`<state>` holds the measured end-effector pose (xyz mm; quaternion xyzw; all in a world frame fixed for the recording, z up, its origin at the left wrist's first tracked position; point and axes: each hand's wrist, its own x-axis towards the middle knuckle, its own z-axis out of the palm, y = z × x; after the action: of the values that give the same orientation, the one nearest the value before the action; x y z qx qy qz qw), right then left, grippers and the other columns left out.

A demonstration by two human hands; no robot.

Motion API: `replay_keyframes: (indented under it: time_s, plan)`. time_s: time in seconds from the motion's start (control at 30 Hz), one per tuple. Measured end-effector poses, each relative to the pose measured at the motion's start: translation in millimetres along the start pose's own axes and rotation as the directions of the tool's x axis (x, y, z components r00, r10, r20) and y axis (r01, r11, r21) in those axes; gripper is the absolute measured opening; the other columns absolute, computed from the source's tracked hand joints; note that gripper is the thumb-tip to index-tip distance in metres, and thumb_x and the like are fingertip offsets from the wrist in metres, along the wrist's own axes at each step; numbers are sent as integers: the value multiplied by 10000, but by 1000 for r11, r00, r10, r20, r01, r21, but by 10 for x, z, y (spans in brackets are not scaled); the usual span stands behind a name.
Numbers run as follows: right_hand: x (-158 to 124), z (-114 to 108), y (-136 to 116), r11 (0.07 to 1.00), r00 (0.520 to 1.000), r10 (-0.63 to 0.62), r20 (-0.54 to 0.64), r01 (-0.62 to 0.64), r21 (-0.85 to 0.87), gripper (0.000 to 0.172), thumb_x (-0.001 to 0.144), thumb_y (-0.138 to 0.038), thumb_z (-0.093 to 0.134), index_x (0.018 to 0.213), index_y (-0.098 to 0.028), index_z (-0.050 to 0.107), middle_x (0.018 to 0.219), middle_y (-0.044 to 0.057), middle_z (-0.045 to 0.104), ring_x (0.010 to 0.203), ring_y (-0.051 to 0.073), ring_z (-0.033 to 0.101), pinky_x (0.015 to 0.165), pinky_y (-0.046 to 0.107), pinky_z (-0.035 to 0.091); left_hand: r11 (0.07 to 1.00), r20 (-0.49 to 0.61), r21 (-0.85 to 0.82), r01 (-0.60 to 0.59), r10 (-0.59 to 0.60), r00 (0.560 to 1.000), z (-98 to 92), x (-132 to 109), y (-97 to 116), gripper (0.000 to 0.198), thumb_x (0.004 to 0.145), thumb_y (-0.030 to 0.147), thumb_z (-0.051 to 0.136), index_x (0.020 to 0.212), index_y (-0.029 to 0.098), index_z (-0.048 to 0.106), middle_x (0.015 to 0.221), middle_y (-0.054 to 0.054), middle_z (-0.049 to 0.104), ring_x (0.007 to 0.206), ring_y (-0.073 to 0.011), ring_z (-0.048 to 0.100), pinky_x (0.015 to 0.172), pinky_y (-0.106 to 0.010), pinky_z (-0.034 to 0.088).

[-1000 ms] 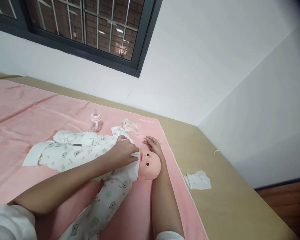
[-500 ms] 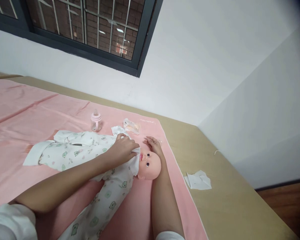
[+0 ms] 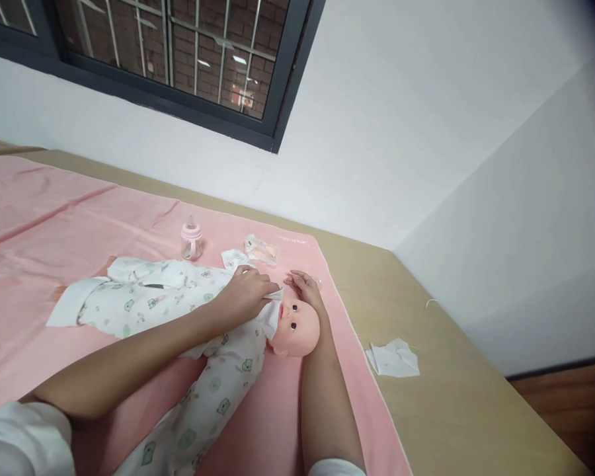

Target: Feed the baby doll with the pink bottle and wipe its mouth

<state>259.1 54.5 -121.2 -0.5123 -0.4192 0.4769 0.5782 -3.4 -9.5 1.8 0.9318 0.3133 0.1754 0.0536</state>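
A baby doll in a white printed romper lies on its back on a pink blanket. My left hand is closed, pinching a white tissue against the doll's chin and neck. My right hand rests against the far side of the doll's head, fingers curved around it, with my forearm running along the head's right side.
A small pink feeding bottle stands beyond the doll, beside a clear plastic packet. A crumpled white tissue lies on the bare beige tabletop to the right. White walls meet in a corner behind; a dark-framed window sits above.
My left hand has slid the tissue slightly farther up along the doll's chin. The right hand and the doll's head have stayed in place.
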Motion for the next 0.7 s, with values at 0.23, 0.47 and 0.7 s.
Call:
replay_keyframes:
  time_s: [0.23,0.47,0.7]
  plan:
    - [17,0,9,1000,1000,-6,0,6,1,387,610,-417,752,911,-200,643,792,23,712,813,174,685,963,368,473,999,-9,-45,21,-22,1000,-44,14,-5,240,851,89,450,939,179,654,913,-46,664,896,-237,581,842,-380,365]
    - [10,4,9,1000,1000,-11,-2,11,2,377,624,-412,744,916,-197,642,792,21,710,816,169,687,965,362,471,923,2,-384,-16,19,1000,-94,-19,1,300,750,54,462,842,210,701,825,-3,658,774,-159,592,679,-246,388]
    - [-4,15,-10,1000,1000,-18,5,18,-1,351,645,-399,730,919,-197,644,807,25,714,812,170,686,960,360,475,941,-7,-331,-65,67,998,-66,-20,17,290,738,31,436,727,199,673,758,-4,625,721,-153,579,666,-243,377]
